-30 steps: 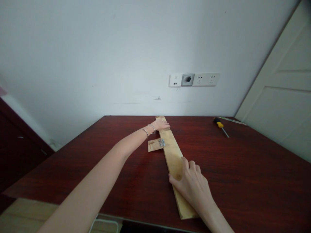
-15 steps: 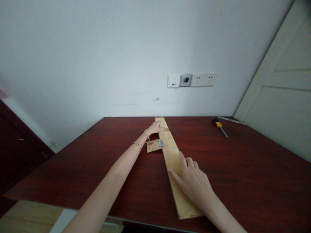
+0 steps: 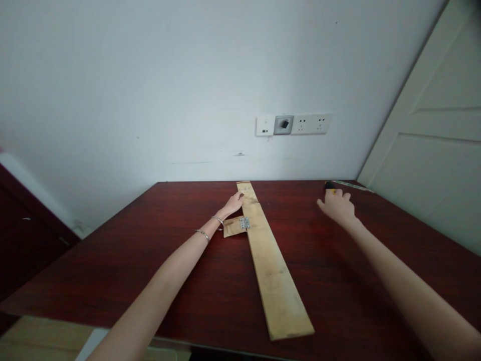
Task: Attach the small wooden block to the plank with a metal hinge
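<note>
A long pale wooden board (image 3: 272, 265) lies lengthwise on the dark red table. My left hand (image 3: 233, 203) is closed at the left edge of its far part, fingers against the wood. Close to that wrist, a metal hinge (image 3: 244, 222) joins a small wood piece (image 3: 233, 227) to the board's left side. My right hand (image 3: 338, 205) is over the screwdriver (image 3: 330, 185) at the back right, thumb apart and fingers spread. Only the screwdriver's black end and a bit of yellow show; the hand hides the rest.
The dark red table (image 3: 180, 281) reaches back to a white wall with a row of sockets (image 3: 308, 124). A thin pale strip (image 3: 351, 186) lies at the back right corner, beside a white door panel (image 3: 432, 165).
My right hand has left the near part of the board and moved forward and right to the screwdriver. The left hand stays at the board's far part, its fingers shifted slightly toward the edge.
</note>
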Available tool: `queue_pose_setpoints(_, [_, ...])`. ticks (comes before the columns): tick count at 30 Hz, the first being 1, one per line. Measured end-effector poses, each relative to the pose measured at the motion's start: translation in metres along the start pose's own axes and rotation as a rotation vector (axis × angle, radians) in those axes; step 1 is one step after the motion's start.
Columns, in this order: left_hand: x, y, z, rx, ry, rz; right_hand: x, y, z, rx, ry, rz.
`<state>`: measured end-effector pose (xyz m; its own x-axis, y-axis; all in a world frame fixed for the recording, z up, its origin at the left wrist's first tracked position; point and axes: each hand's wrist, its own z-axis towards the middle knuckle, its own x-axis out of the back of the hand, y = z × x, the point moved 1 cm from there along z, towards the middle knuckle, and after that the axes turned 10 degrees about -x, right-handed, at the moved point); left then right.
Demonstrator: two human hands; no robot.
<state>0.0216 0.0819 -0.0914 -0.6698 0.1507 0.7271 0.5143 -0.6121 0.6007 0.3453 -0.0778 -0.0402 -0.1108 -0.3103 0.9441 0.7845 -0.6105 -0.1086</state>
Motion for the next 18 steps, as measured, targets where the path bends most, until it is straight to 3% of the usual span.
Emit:
queue_pose_setpoints(5, [0.002,0.003,-0.002,-0.018,-0.021,-0.034,-0.032,0.029,0.045,-0.165,-0.055,0.008])
queue_pose_setpoints(10, [0.001,0.006,-0.003,-0.032,-0.046,-0.049,-0.059,0.047,0.063,-0.233,-0.132,0.026])
queue_pose_setpoints(14, [-0.001,0.004,-0.003,-0.039,-0.043,-0.065,-0.066,0.051,0.068,-0.268,-0.157,0.026])
queue_pose_setpoints(18, [-0.003,-0.002,-0.004,-0.017,-0.026,-0.071,-0.063,0.050,0.073,-0.219,-0.095,0.019])
